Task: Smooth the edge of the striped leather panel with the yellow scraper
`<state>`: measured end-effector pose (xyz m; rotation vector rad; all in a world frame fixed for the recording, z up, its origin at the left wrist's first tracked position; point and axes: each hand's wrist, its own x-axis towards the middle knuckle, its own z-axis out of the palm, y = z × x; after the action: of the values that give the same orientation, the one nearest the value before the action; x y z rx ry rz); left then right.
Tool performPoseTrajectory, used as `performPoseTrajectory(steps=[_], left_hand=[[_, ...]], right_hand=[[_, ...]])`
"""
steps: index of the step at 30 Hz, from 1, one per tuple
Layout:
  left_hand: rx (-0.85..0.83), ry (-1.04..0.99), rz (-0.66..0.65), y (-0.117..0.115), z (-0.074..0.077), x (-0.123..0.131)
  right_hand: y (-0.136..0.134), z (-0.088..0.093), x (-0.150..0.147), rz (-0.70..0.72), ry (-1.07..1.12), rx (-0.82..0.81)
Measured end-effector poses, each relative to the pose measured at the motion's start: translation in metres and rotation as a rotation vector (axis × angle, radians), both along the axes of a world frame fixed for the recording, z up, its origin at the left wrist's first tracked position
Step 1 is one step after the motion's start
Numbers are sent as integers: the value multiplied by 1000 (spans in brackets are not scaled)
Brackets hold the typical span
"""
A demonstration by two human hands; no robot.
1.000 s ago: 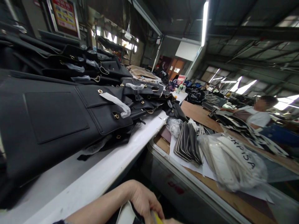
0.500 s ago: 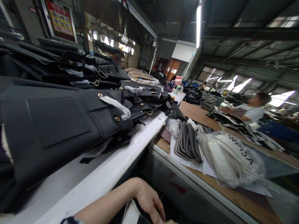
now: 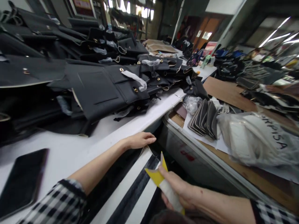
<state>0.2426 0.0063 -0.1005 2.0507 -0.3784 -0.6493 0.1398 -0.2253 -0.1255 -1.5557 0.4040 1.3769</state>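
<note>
My left hand [image 3: 140, 140] reaches over the top end of a long panel with black and white stripes [image 3: 134, 183]. Its fingers are stretched out and point right, at the panel's upper corner. In my right hand [image 3: 178, 186] is a yellow tool with a V-shaped forked end and a whitish wrapped grip [image 3: 169, 191]. The fork points up and left, over the panel's right side. The panel runs down toward my body, and its lower end leaves the picture.
Black bag pieces with gold clasps [image 3: 93, 87] are heaped on the white table [image 3: 105, 135]. A phone [image 3: 22, 180] lies at the left. Across a dark gap, another table holds dark grey flat pieces [image 3: 204, 119] and a plastic bag [image 3: 254, 138]. A person's arm shows far right.
The view has shifted down and right. My left hand has uncurled and stretched out at the panel's end. My right hand has come into view with the yellow tool.
</note>
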Motion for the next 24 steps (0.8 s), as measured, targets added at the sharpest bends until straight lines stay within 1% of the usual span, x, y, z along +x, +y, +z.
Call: performPoseTrajectory(steps=[2,4,6,8,9,11,13,15,17,19,22,24], left_hand=[[-13,-4,152,8,-1,-26],[-37,0,290,13,-2,-51],[-70,10,405,15,-2,-72],[-98,24,475,14,-1,-87],[-103,32,489,14,-1,-92],[-114,53,497,11,-1,-98],[-125,82,486,8,-1,-100],[-138,107,478,6,-3,-100],[-147,120,491,4,-6,-100],[-147,127,509,3,-11,-100],[-126,115,522,1,-18,-98],[-108,87,524,0,-21,-98]], right_hand=[[2,1,-11,-48,-42,-3],[-2,0,-24,-20,-101,49],[-15,1,-36,33,-179,108],[-33,4,-45,8,-310,129],[-41,6,-46,-43,-375,118],[-51,11,-40,-201,-470,92],[-48,13,-26,-356,-510,86],[-35,9,-8,-454,-506,95],[-18,-1,7,-447,-496,111],[-7,-13,17,-377,-564,116],[-6,-30,22,-272,-789,76],[-12,-36,23,-224,-888,42]])
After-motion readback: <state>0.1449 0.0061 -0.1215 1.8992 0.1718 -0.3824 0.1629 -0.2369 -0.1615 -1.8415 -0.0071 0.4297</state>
